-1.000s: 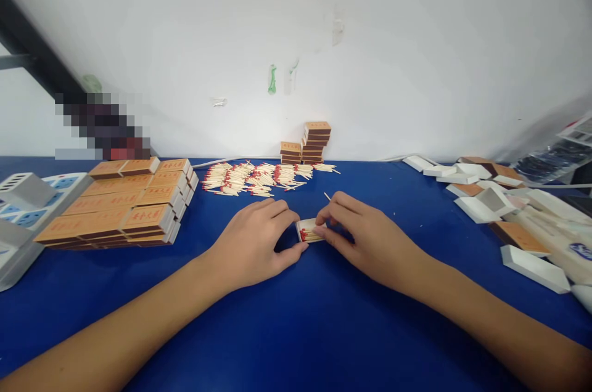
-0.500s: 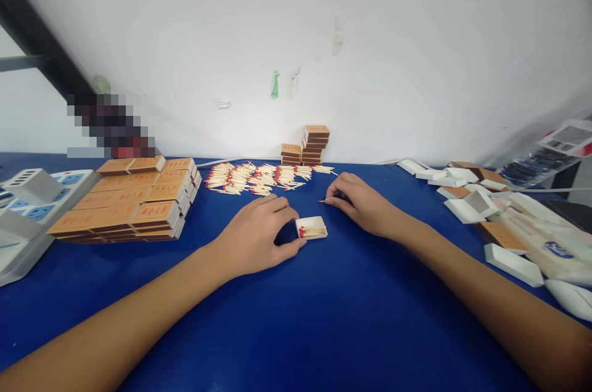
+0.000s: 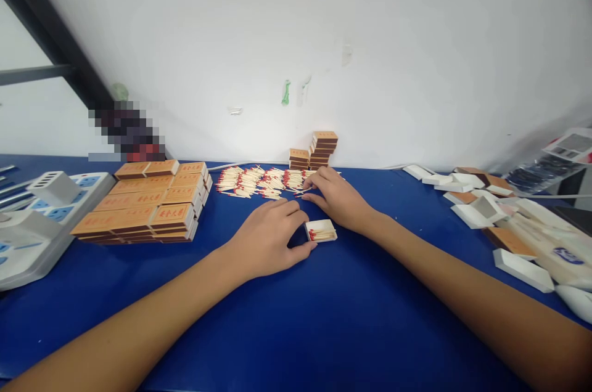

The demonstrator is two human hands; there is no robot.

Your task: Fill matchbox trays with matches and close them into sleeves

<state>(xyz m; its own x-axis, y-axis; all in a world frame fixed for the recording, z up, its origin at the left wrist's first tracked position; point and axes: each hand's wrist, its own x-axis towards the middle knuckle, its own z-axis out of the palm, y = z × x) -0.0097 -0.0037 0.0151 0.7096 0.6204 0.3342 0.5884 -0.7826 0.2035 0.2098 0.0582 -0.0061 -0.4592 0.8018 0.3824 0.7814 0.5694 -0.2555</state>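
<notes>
Facing a wall [image 3: 393, 40], working on a blue table [image 3: 287, 324] with room to move nearside of the matchbox tray [image 3: 324, 225]. Seeing one block of matchboxes [image 3: 150, 198] left of the tray, scattered white trays [image 3: 522, 270] well to its right. Having the left hand [image 3: 272, 239], grip clamped on the tray's left end, the right hand [image 3: 340, 198] beyond it at loose matches [image 3: 245, 182]; cannot tell whether pinching one. Seeing two stacks of boxes [image 3: 324, 150] beyond the tray, several matches [image 3: 322, 235] inside it.
</notes>
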